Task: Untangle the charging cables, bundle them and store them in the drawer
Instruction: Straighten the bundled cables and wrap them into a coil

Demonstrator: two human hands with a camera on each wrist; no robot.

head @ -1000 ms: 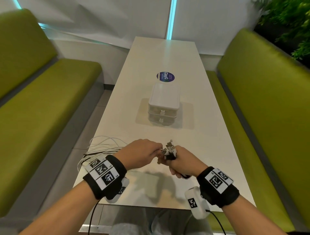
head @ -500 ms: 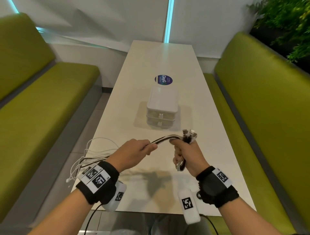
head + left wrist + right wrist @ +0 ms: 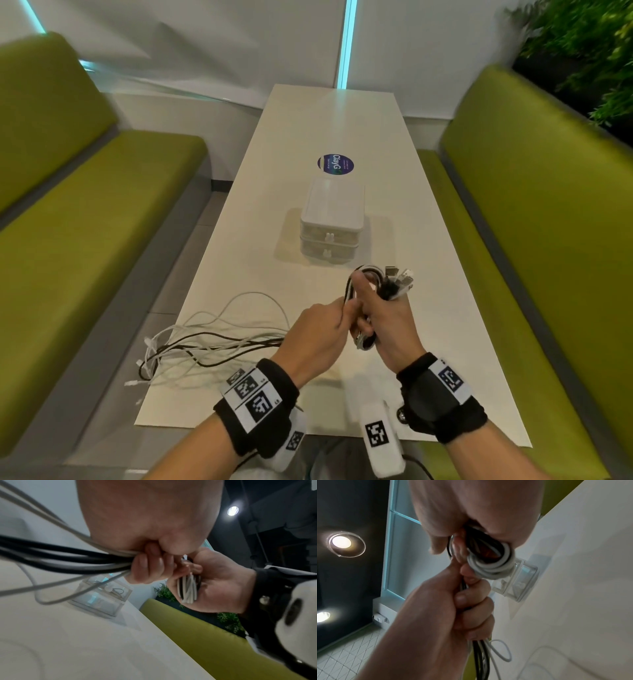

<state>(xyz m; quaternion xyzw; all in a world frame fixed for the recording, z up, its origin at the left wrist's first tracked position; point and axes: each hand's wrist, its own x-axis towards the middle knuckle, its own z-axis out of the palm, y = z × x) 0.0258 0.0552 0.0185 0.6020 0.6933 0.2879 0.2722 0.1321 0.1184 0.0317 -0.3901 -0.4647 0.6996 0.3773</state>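
Observation:
Several white and black charging cables [image 3: 219,339] trail loosely across the near left of the white table [image 3: 428,274] and over its left edge. My right hand [image 3: 387,315] grips a coiled loop of them, with the plug ends [image 3: 399,277] sticking up past the thumb. In the right wrist view the coil [image 3: 489,563] curls under my fingers. My left hand [image 3: 322,335] touches the right one and grips the cable strands [image 3: 85,561] in its curled fingers. A small clear two-drawer box [image 3: 330,226] stands mid-table beyond the hands, both drawers closed.
Green padded benches [image 3: 85,222] run along both sides of the table. A round dark sticker [image 3: 335,164] lies behind the drawer box. Green plants [image 3: 582,51] fill the far right corner. The far end of the table meets a white wall.
My left hand has come back right to meet the right hand, laying another loop of cable onto the coil. The loose cables on the left have been pulled closer across the table.

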